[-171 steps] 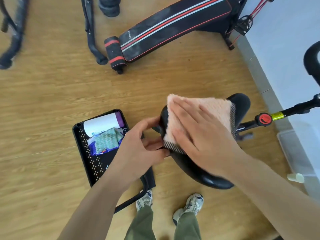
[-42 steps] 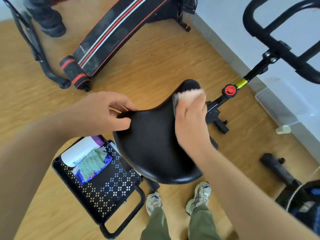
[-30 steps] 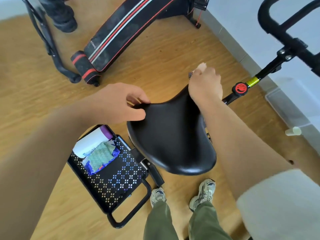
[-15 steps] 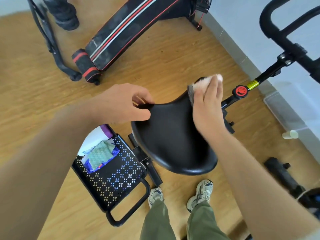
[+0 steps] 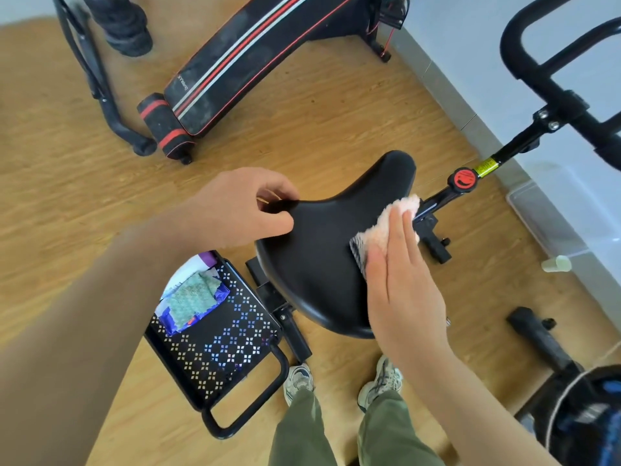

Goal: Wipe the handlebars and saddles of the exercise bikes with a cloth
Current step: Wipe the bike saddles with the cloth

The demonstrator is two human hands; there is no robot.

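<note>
Head view
Saddle: the black saddle (image 5: 322,260) of an exercise bike fills the middle of the frame, its narrow nose pointing up and right toward the wall.
Left hand: the left hand (image 5: 245,210) is closed in a pinch on the saddle's left edge, thumb below and fingers curled over the rim.
Right hand: the right hand (image 5: 400,280) lies flat and spread, fingers together, pressing a cloth onto the saddle's right side; it grips nothing.
Cloth: the pink fluffy cloth (image 5: 386,223) shows beyond the fingertips, with a grey woven edge toward the saddle's middle, and overhangs the saddle's right edge.
Post: a black post with a red knob (image 5: 463,179) and a yellow label runs from just beside the cloth up to the black handlebar (image 5: 551,85) at upper right.
Basket: a perforated black basket (image 5: 215,334) sits low at the saddle's left, holding a green patterned cloth on blue wrapping and a white roll.
Floor: wooden floor (image 5: 302,122) carries a black bench pad with red and white stripes (image 5: 255,58) at the top.
Person: green trousers and pale trainers (image 5: 379,381) appear below the saddle.
</note>
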